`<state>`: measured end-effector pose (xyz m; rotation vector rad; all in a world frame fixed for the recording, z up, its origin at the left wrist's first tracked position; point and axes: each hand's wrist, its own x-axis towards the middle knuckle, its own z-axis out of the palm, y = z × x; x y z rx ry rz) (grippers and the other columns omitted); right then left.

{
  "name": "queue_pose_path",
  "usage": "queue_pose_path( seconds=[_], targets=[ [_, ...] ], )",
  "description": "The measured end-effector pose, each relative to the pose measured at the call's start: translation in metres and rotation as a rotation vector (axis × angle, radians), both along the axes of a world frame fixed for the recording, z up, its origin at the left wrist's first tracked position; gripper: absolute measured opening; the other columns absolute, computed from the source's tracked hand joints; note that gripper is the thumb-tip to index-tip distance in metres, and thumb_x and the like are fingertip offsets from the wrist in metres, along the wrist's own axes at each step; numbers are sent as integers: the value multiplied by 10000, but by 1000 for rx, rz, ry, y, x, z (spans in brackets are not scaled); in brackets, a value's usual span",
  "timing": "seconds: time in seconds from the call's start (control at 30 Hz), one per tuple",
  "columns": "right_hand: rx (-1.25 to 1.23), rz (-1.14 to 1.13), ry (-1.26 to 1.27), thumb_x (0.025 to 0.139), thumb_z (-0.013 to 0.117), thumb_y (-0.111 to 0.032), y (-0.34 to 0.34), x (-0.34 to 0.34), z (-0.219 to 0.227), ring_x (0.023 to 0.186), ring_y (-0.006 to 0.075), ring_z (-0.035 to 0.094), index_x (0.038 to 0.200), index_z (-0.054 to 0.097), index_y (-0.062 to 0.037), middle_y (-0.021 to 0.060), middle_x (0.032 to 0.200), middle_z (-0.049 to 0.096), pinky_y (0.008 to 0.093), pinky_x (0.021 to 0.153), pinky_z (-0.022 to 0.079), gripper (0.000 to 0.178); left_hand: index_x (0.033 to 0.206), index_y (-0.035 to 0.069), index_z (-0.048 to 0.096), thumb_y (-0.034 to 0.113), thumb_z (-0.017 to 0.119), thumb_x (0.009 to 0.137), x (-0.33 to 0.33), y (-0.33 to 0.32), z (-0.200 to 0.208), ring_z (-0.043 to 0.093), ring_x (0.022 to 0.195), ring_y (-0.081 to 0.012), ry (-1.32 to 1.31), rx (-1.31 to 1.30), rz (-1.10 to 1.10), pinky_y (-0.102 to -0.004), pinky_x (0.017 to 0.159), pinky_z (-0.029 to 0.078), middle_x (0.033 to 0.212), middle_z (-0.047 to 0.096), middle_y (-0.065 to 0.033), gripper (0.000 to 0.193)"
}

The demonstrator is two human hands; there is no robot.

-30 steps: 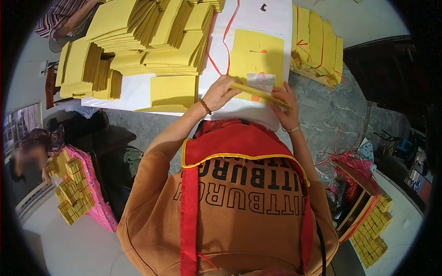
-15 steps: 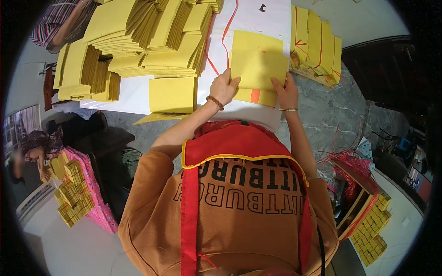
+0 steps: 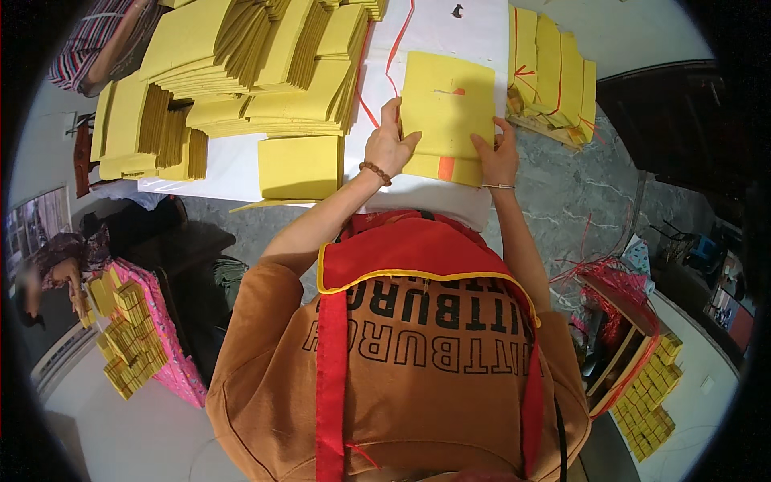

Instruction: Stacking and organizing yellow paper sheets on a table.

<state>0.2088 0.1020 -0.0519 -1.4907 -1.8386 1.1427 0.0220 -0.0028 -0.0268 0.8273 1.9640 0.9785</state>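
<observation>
A stack of yellow paper sheets [image 3: 450, 112] lies on the white-covered table in front of me, with an orange-red mark near its lower edge and a small one higher up. At its left edge is my left hand [image 3: 389, 151], open, its index finger stretched along the side and the thumb at the paper. A bead bracelet circles that wrist. My right hand [image 3: 498, 159] grips the right edge, thumb over the paper and fingers bent around the side. The undersides of the fingers are hidden.
Folded yellow paper bundles [image 3: 265, 72] fill the table's left. One yellow piece [image 3: 299, 165] hangs near the front edge. Red string [image 3: 393, 60] runs beside my paper. Tied bundles [image 3: 550, 72] stand at right. Another person's arm [image 3: 120, 44] is at upper left.
The upper yellow sheet, whose edge stood lower and apart, now lies flat in line with the stack. My left index finger has stretched forward along the edge.
</observation>
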Motion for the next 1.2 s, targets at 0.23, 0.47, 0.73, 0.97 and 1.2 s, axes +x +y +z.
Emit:
queue_pose_path(
  seconds=[0.23,0.47,0.73,0.97,1.2],
  targets=[
    [-36,2,-48,727,678,-253,-2,-5,11,720,261,626,1174,479,-128,109,773,629,371,630,466,505,1209,111,490,166,623,778,12,9,14,347,1195,-350,858,496,-294,-464,939,314,1279,408,-149,455],
    [-1,-22,-71,752,655,-286,-17,-6,13,858,279,608,1188,491,-137,126,946,623,434,729,445,489,1289,101,429,282,551,848,20,9,-14,300,1266,-320,944,347,-528,-459,1033,242,1353,373,-135,492],
    [565,510,-610,885,428,-425,-70,6,0,1344,274,229,1347,367,-94,70,1452,269,593,1036,61,572,1292,109,433,327,556,840,14,11,-17,288,1273,-339,940,363,-570,-478,1034,227,1355,368,-144,517],
    [412,473,-217,859,507,-357,-60,15,6,1260,277,375,1212,533,-98,78,1312,471,579,1032,115,439,1286,98,443,458,589,770,8,13,-15,334,1233,-331,1006,368,-684,-478,987,281,1337,384,-153,646],
    [-718,1270,316,875,535,-225,-95,-44,10,1067,227,524,1114,597,-67,82,1155,571,295,942,371,293,1256,37,472,408,545,792,16,26,-10,446,1101,-332,1154,380,-893,-445,803,384,1225,465,-245,599]
  ],
)
